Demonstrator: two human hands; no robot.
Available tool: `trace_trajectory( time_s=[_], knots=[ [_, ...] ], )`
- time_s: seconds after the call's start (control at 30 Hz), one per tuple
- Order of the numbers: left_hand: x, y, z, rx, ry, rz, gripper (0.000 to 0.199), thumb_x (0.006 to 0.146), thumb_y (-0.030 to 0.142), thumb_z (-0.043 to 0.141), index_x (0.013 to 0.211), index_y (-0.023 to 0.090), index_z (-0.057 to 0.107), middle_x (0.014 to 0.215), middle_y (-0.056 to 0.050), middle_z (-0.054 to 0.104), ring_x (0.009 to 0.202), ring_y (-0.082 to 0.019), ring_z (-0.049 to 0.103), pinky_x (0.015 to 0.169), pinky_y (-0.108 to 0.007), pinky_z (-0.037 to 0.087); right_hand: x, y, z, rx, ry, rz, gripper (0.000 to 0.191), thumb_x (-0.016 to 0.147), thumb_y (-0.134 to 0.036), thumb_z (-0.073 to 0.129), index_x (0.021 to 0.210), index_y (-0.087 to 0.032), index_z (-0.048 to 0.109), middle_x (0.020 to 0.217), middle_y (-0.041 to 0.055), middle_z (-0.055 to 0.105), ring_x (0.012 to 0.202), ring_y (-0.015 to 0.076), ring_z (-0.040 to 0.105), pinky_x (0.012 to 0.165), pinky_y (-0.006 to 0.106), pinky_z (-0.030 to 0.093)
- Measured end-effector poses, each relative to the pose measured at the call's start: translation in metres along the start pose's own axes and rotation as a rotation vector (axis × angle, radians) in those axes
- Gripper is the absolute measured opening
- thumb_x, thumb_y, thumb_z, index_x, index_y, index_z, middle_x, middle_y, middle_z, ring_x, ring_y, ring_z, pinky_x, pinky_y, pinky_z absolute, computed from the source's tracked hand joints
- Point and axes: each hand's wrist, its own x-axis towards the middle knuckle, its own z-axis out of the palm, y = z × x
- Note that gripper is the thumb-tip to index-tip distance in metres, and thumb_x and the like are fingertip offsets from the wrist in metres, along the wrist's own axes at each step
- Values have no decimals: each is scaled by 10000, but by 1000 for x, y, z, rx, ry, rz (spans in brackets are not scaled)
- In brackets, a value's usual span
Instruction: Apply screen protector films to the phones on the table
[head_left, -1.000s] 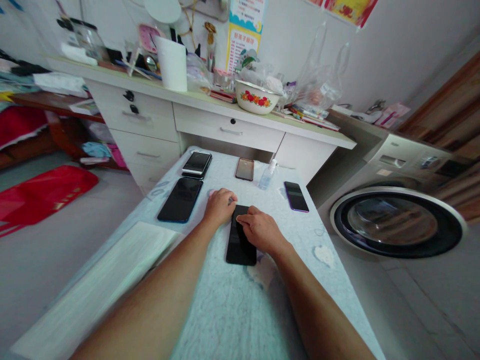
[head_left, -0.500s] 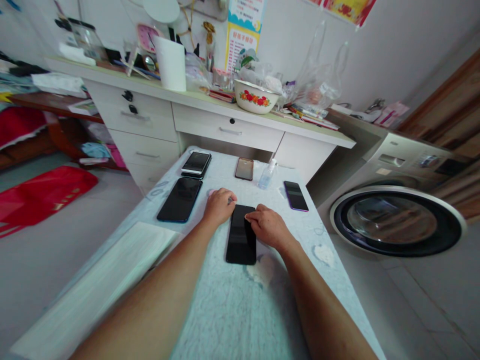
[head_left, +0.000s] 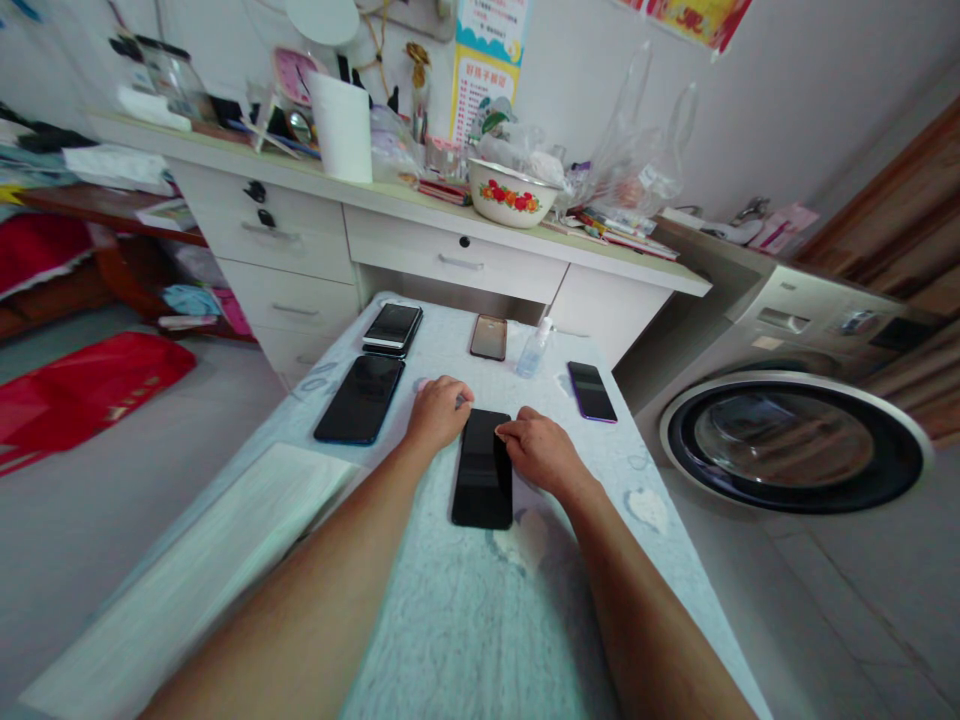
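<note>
My slim rect. black glass phone (head_left: 481, 480) lies flat, screen up, on the worktop (head_left: 427, 620) w/ its pale blue patterned cover. Its long axis runs approx. straight away from me, btwn my forearms. My bare right hand (head_left: 540, 450) is nearer: its fingers (head_left: 508, 431) are bunched at the upper R edge, so most of the phone lies L and toward me. My bare left hand (head_left: 439, 412) sits by the far L corner, fingers curled; can't tell if either hand grips anything. Further L: a big black phone w/ blue edge (head_left: 361, 400); well off R: a black phone w/ purple edge (head_left: 592, 391).
</note>
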Motion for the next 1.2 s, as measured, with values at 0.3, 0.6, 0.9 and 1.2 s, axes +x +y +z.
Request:
trace_trajectory(
  time_s=[0.3,0.6,0.9,1.2],
  knots=[
    [1,0,1,0,-1,0,133,784,217,547,834,222,670,982,-49,664,1003,-232,598,956,-406,386,-1,-8,1,-2,-13,-29,347,989,-270,375,1008,-233,720,950,54,589,859,152,588,767,246,388],
    [0,0,0,4,-1,1,131,787,216,542,833,228,664,982,-43,668,1004,-230,599,961,-411,389,-3,-19,5,22,9,-74,344,1010,-297,349,1079,-234,680,995,55,574,846,148,586,755,252,402],
    [0,1,0,4,7,4,125,783,200,543,819,227,659,981,-43,668,994,-223,602,955,-402,395,-4,-26,4,18,-1,-127,332,1007,-290,345,1053,-227,667,979,47,561,783,137,562,711,250,396],
    [0,1,0,5,1,8,125,785,208,537,827,223,654,982,-45,668,1004,-223,600,959,-399,395,-4,-27,5,49,4,-224,327,1001,-288,375,1095,-240,684,969,45,551,781,131,539,719,244,388]
  ],
)
